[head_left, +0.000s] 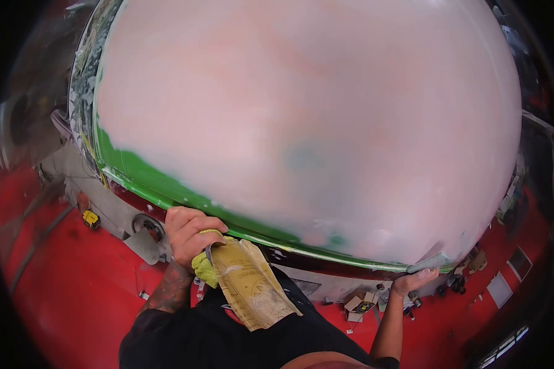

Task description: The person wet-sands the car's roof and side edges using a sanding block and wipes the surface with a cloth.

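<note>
A car roof (314, 92) fills most of the view, whitish-pink and sanded looking, with bright green paint along its left and near edges. My left hand (191, 234) is closed at the near edge, around a yellow-green cloth (204, 269) and a curled sandpaper sheet (252, 286). The sheet's yellow printed backing faces up, and it hangs in front of my dark shirt. Far to the right, my right hand (415, 281) holds a flat grey-green pad (429, 262) against the roof's near-right edge. Its fingertips are partly hidden by the pad.
Below lies a red floor (92, 295). A yellow-and-black tool (91, 219) sits at the left, near a wheel (148, 227). An open cardboard box (358, 305) stands under the near side. Flat panels (500, 289) lie at the right. A windshield (86, 80) borders the roof on the left.
</note>
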Motion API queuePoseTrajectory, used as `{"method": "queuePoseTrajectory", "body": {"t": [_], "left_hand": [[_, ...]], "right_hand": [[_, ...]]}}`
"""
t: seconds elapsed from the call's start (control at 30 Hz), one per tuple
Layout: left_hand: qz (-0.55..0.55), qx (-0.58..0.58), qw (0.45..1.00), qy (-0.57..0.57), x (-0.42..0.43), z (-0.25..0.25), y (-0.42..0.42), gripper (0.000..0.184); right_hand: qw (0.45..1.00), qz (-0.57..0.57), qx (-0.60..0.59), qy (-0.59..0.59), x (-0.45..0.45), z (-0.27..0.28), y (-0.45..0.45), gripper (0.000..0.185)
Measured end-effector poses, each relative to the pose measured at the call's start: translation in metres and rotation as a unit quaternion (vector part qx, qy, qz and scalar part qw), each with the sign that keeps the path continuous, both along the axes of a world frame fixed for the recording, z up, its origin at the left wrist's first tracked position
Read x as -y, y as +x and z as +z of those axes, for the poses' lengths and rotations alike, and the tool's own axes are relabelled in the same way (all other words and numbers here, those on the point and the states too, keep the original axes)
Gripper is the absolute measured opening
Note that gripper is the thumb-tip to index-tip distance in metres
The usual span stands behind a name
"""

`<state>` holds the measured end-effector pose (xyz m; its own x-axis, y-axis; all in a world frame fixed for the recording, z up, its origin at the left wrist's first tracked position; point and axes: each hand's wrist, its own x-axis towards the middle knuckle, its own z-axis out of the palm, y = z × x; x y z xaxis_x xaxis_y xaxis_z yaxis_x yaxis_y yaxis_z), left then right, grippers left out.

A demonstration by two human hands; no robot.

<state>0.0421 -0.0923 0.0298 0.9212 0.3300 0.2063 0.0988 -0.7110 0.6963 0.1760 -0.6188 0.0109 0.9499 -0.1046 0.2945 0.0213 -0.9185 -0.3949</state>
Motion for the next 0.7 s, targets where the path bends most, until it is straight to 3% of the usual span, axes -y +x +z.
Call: {"method": "queuePoseTrajectory", "body": {"t": [0.4,0.7], "left_hand": [[-0.018,0.004,1.000,-0.006,-0.002,0.001,0.002,0.014],[-0.051,0.018,0.998,0.021,-0.008,-0.005,0.000,0.016]], "right_hand": [[0.999,-0.003,-0.013,0.039,-0.014,0.005,0.002,0.059],[1.000,0.004,-0.005,0.002,-0.015,0.005,0.004,0.058]]}}
